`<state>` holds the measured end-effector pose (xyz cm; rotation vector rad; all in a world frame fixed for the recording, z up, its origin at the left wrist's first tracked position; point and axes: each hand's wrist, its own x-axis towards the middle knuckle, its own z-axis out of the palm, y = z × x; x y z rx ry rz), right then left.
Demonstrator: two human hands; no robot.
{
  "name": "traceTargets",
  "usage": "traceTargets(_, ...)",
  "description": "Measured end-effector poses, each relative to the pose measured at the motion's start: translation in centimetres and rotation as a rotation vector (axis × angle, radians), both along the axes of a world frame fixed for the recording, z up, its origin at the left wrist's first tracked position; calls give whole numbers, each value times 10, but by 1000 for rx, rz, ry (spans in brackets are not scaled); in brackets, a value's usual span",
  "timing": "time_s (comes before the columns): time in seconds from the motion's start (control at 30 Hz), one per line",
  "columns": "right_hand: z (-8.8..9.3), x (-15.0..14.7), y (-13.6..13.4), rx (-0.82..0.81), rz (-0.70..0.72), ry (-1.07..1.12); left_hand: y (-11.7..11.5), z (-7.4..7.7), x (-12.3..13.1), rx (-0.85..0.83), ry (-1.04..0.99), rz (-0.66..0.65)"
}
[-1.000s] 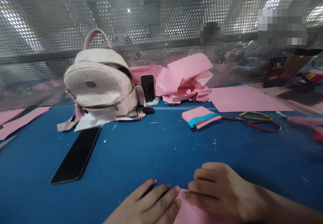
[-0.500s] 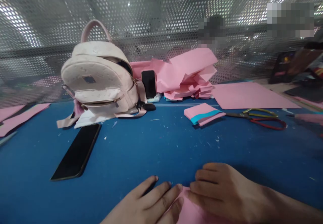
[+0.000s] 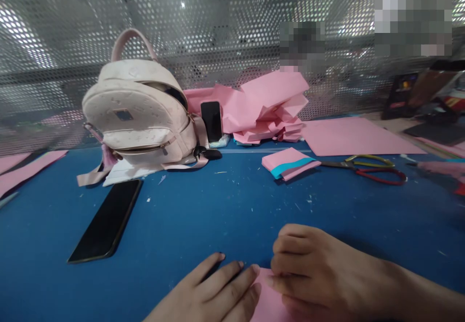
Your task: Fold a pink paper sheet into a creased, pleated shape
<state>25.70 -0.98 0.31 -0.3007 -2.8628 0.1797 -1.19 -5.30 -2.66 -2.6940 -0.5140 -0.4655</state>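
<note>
A piece of pink paper lies on the blue table at the bottom edge, partly hidden under both hands. My left hand rests flat with its fingers spread, the fingertips on the paper's left edge. On the paper's right side is my right hand, its fingers curled together and the thumb side low against the paper. Whether it pinches the paper is hidden. Farther off sits a folded pink piece with a blue stripe, touching the blades of scissors with one yellow and one red handle.
A pale backpack stands at the back left, a black phone lying before it. Another phone leans beside crumpled pink paper. A flat pink sheet lies at back right, before a perforated metal screen.
My right hand has lifted slightly and its fingers have curled more. My left hand has hardly moved. The view has shifted slightly.
</note>
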Motion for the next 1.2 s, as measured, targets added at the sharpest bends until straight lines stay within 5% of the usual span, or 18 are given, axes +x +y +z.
traceTargets(0.23, 4, 0, -1, 38, -5, -81, -1, -8, 0, -21, -39, 14)
traceTargets(0.57, 5, 0, -2, -29, -54, -50, -2, 9, 3, -35, -7, 6)
traceTargets(1.0, 13, -2, -4, -108, -110, -106, -13, -3, 23, 12, -187, 107)
traceTargets(1.2, 15, -7, -7, 22, -112, -165, -10, 5, 25, 8, -238, 121)
